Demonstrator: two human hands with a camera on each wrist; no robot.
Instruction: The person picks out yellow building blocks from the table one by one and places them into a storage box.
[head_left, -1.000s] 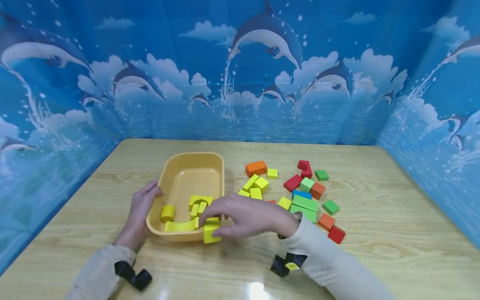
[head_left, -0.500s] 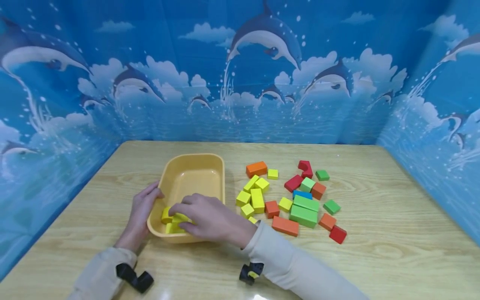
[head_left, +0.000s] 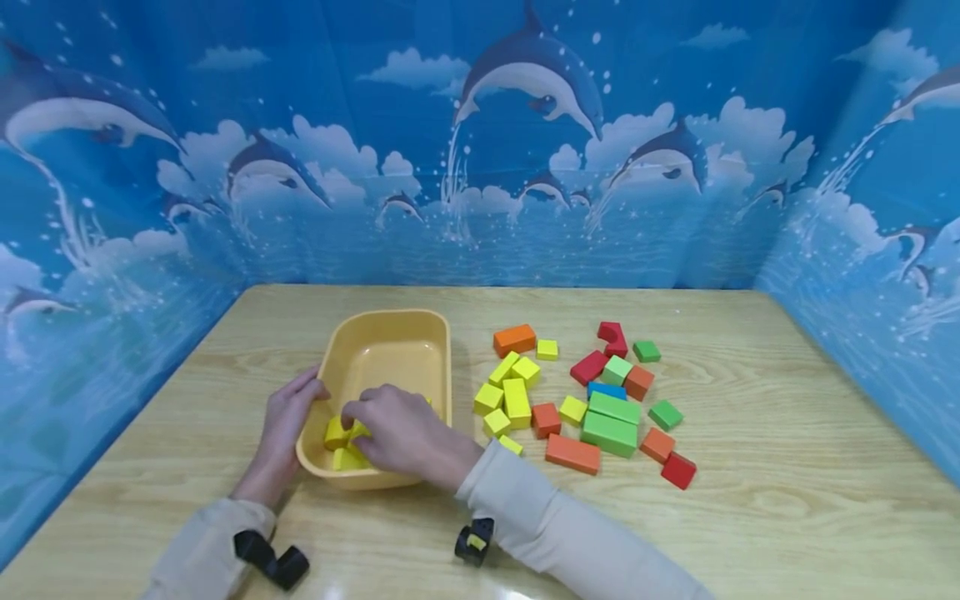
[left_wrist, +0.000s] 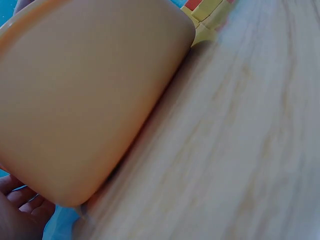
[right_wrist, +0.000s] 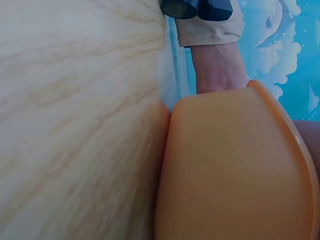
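Note:
A yellow-orange plastic bin (head_left: 390, 315) sits on the left part of the wooden table in the head view. My left hand (head_left: 283, 421) grips its left side, thumb over the rim; in the left wrist view, curled fingers (left_wrist: 35, 206) show beside the bin wall (left_wrist: 95, 95). Inside the near end of the bin, my right hand (head_left: 401, 429) reaches down and pinches a yellow block (head_left: 359, 431), mostly covered by the fingers. A yellow cylinder (head_left: 335, 433) and a yellow curved block (head_left: 347, 459) lie close to it. The right wrist view shows the bin's outer wall (right_wrist: 230, 165), hiding the right fingers.
Right of the bin lie several loose yellow blocks (head_left: 517, 403). Farther right are green blocks (head_left: 610, 432), orange blocks (head_left: 572, 453), red blocks (head_left: 678, 471) and a blue block (head_left: 606, 390). A dolphin-print curtain (head_left: 480, 208) encloses the table (head_left: 787, 433).
My right hand has carried the yellow block from over the bin's near right rim leftward and down into the bin. My left hand has stayed on the bin's side.

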